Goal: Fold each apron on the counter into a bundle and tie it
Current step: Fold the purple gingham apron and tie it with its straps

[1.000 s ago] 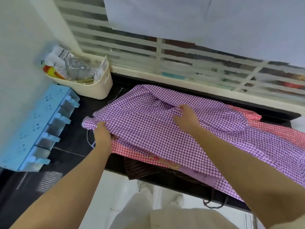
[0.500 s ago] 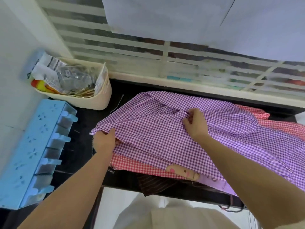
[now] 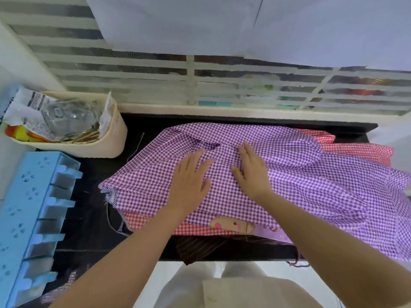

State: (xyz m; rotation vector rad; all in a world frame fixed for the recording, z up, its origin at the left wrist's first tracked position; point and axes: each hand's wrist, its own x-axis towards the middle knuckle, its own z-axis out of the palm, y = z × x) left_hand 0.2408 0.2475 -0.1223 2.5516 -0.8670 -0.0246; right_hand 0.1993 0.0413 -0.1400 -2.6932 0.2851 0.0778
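Left hand [image 3: 189, 181]: fingers spread, palm flat on the purple checked apron [image 3: 278, 174], gripping nothing. Right hand [image 3: 251, 172]: likewise splayed and pressed flat, just beside the left, near a raised crease in the cloth.

Change noted: half a second ago the left hand pinched the apron's left edge and the right hand held a gather at its middle. Both grips have since been released and the palms now lie on top. Judgement: a fold has been laid over and is being smoothed down. This is an early fold; the apron is not yet a bundle and no tie is made.

Position of work: the purple checked apron lies across the black bench [image 3: 93, 218], its right part spilling over the front edge. It sits on a red checked apron [image 3: 155, 225], which shows at the front and far right. A dark striped cloth [image 3: 200, 250] hangs below at the bench edge. These appear unfolded.

Containers: a cream tub [image 3: 111, 143] at the back left corner holds crumpled plastic packets and some yellow and red wrappers; exact contents unclear. A blue rack [image 3: 29, 218] with a row of compartments stands at the left; contents cannot be told.
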